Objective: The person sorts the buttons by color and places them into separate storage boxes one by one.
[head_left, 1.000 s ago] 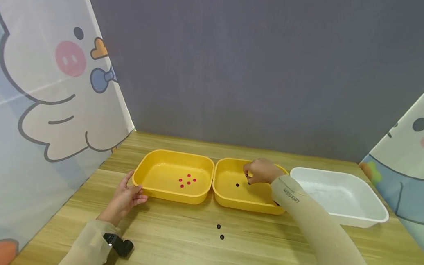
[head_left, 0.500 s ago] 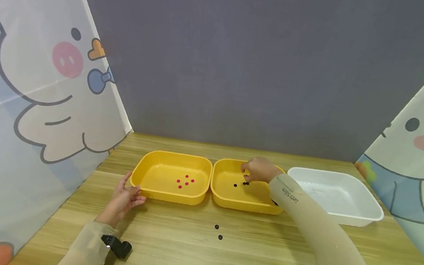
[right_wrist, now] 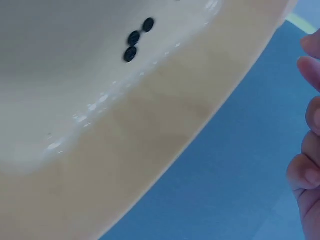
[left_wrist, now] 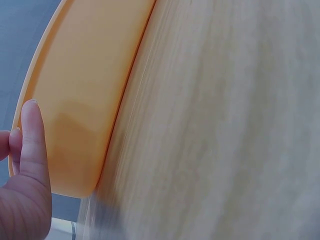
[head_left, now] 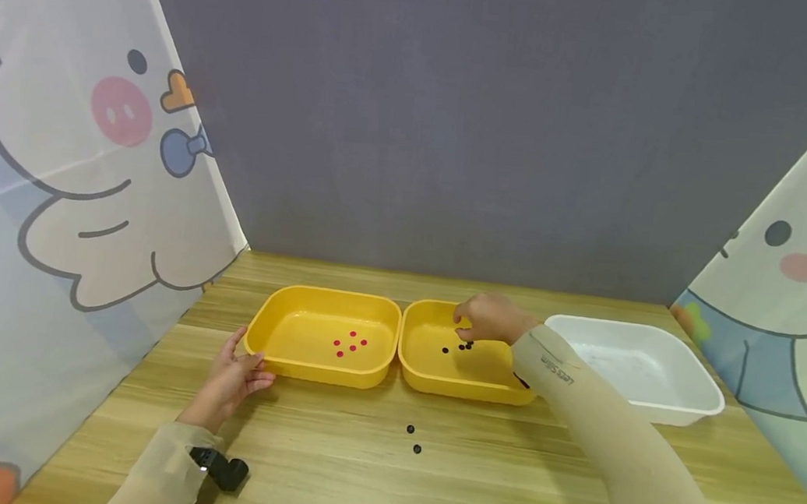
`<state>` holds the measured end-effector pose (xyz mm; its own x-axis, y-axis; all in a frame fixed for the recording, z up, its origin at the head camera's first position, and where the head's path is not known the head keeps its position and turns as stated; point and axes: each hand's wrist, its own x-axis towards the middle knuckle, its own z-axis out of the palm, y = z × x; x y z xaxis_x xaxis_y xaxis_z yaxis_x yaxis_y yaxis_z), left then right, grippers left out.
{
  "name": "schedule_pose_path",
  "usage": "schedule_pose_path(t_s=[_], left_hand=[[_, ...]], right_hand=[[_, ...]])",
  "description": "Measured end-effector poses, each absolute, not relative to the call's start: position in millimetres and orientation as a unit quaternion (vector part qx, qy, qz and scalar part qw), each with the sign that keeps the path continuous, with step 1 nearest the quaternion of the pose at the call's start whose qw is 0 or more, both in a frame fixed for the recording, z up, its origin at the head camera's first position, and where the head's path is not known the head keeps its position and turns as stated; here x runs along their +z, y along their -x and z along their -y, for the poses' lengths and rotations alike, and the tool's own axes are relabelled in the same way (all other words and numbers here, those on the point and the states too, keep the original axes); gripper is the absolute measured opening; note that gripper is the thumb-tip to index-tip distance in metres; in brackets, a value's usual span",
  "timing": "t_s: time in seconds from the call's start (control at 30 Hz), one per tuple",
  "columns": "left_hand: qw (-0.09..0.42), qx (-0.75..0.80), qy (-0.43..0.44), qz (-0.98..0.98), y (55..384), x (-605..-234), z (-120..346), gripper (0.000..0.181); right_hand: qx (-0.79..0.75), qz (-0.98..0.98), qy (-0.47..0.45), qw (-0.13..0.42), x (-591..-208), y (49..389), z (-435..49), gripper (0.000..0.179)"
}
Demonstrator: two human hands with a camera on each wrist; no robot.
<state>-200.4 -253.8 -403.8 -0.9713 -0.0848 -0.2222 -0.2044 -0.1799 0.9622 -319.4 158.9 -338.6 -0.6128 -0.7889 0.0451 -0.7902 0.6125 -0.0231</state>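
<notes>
At the front left corner of the left yellow tray [head_left: 325, 373], my left hand [head_left: 228, 384] grips the rim, with fingers on both sides of the wall in the left wrist view. Several small red discs [head_left: 352, 348] lie inside that tray. Over the right yellow tray [head_left: 464, 389] hovers my right hand [head_left: 493, 318], thumb and forefinger apart with nothing between them. Below its fingertips, several small black button-like discs [head_left: 445, 350] lie on the tray floor. A close group of black discs [right_wrist: 133, 38] shows in the right wrist view. Two more black discs [head_left: 411, 429] lie on the table in front.
A white tray [head_left: 645, 413] stands to the right, partly behind my right forearm. All three trays stand in a row on the wooden table [head_left: 333, 458]. A grey panel [head_left: 412, 128] rises behind, with cartoon-printed panels at both sides.
The right hand has let go of a black disc, which now lies with the others in the right yellow tray, and its fingers have spread. The left hand stays on its tray.
</notes>
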Motion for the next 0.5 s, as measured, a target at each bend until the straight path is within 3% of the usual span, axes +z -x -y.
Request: schedule_pose_path(t_s=[0.5], left_hand=[[0.044,0.763,0.108,-0.635,201,-404,255,0.074]], right_hand=[[0.001,0.849,-0.518,0.099,-330,288,-151,0.012]])
